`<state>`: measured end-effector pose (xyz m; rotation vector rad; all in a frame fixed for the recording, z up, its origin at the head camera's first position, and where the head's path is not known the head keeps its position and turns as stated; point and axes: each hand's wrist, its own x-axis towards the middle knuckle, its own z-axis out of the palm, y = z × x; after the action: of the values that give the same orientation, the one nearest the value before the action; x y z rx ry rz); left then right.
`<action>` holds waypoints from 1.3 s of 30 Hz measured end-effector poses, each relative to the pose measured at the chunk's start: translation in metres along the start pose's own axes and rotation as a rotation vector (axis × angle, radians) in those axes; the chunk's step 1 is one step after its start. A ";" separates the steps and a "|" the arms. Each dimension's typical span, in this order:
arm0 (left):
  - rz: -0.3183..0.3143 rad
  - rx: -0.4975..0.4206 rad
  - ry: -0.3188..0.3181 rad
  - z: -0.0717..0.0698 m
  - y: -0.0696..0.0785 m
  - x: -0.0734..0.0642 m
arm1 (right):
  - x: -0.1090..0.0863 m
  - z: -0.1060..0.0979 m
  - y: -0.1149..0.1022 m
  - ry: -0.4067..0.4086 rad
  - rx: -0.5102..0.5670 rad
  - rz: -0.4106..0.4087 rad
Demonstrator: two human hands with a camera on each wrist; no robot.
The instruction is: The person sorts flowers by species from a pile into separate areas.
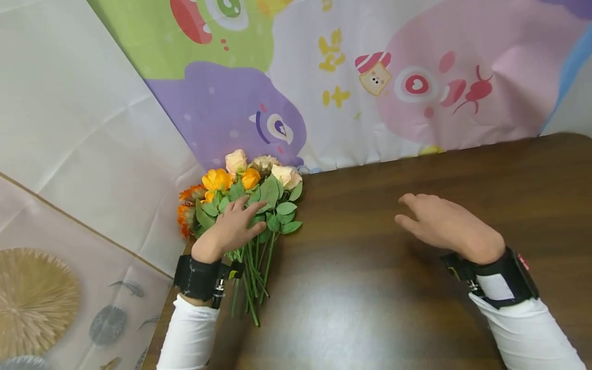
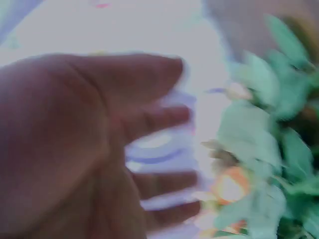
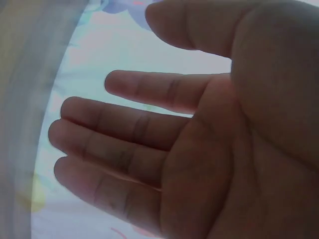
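A bunch of flowers [image 1: 270,195] with orange, yellow and cream blooms, green leaves and long stems lies at the left of the table. Over its leaves and upper stems hovers my left hand [image 1: 233,228], fingers spread; in the left wrist view the leaves [image 2: 249,134] stand apart from its fingertips, and that picture is blurred. Well to the right, my right hand [image 1: 446,223] is held above the bare wood. The right wrist view shows its palm [image 3: 199,174] with fingers extended and nothing in it.
The brown wooden table [image 1: 351,288] runs back to a wall hanging [image 1: 342,128] printed with cartoon faces. Pale sheeting [image 1: 102,128] rises along the left edge, and a round straw-coloured disc pattern [image 1: 37,303] shows at lower left. Both wrists wear black straps.
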<state>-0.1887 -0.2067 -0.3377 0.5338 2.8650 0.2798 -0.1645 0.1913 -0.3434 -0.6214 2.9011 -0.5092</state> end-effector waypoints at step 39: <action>-0.287 -0.047 -0.053 0.066 0.029 0.019 | 0.006 0.010 -0.011 0.004 -0.005 -0.032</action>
<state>-0.1803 -0.1630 -0.3976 0.1159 2.8266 0.2781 -0.1639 0.1763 -0.3490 -0.6688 2.9015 -0.5087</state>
